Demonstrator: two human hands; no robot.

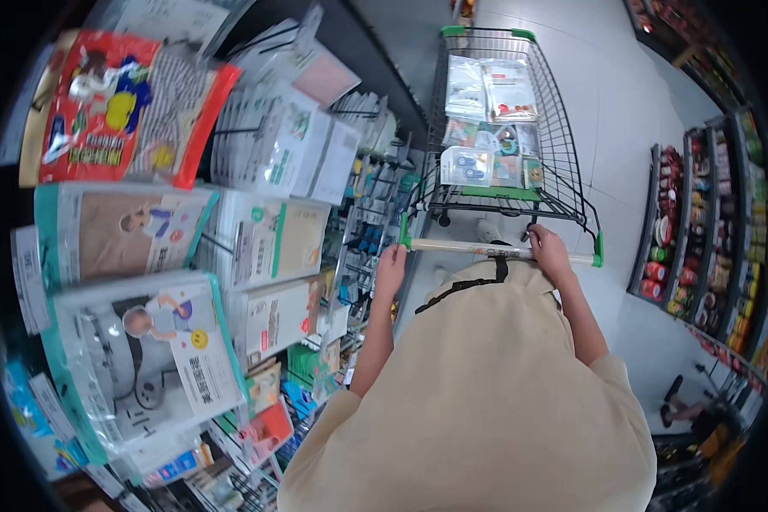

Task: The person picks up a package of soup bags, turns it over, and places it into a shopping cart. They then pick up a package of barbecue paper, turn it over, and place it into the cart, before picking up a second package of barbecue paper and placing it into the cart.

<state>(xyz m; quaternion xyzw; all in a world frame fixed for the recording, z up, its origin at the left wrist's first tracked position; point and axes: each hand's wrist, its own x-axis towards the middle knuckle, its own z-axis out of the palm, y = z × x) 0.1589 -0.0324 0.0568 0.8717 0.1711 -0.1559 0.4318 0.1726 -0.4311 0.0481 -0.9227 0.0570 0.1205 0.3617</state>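
My left hand [390,271] is closed round the left end of the cart's handlebar [452,247], beside its green end piece. Further right, my right hand [550,251] rests on the same bar, its fingers curled over it. Beyond the bar stretches the black wire shopping cart [561,145] with green corners. Inside it lie several flat plastic packages, among them a white package [466,88] at the far end, one with a red print [510,90], and a clear-fronted pack [467,166] near the handle.
Packaged goods hang on hooks along the left, including a red bag [102,111] and a teal-edged pack [149,367]. Shelves of jars and packets [700,230] stand at the right. At the lower right, a person's legs [684,411] show. The floor [627,111] is pale tile.
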